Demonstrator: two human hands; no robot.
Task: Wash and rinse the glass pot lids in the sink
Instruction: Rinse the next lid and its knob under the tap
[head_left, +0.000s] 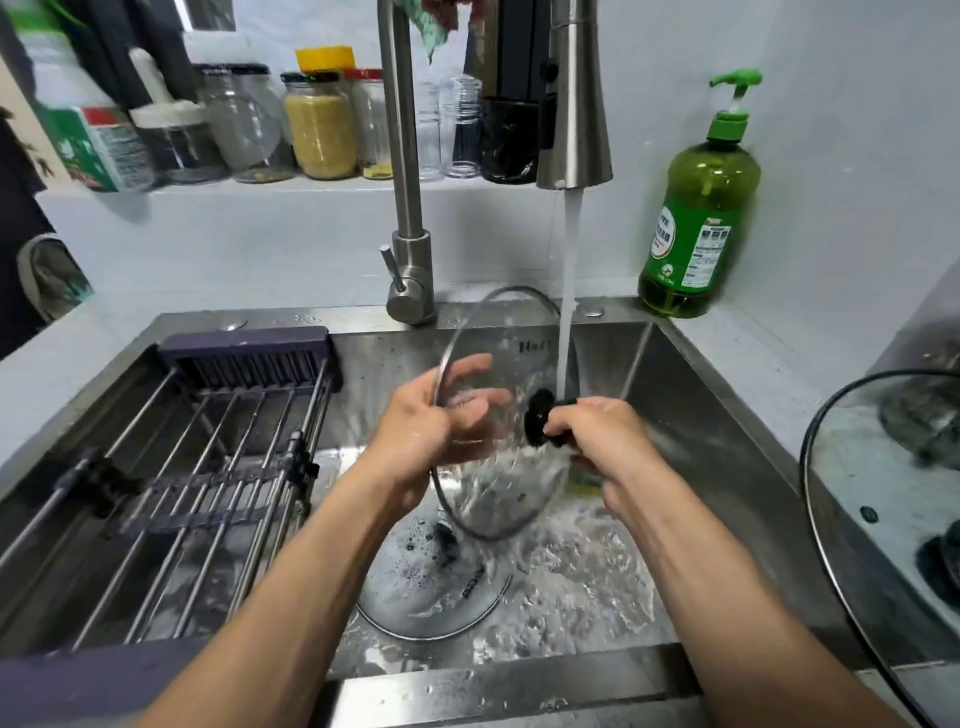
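You hold a round, clear glass pot lid with a steel rim on edge above the middle of the stainless steel sink, directly in the stream of running water. Your right hand has its fingers curled around the lid's black round knob. Your left hand lies against the glass face with fingers spread and nearly straight, pressing on it without clasping; part of the hand shows through the glass.

A second round glass lid, covered in suds, lies flat on the sink floor below the held one, in foamy water. A third large glass lid with a dark rim rests on the counter at the right edge of the view, clear of the basin.

The water falls from a brushed-steel pull-down tap. A purple and steel-rod drying rack spans the left half of the basin. A green dish-soap pump bottle stands at the back right corner. Glass storage jars line the ledge behind the tap.
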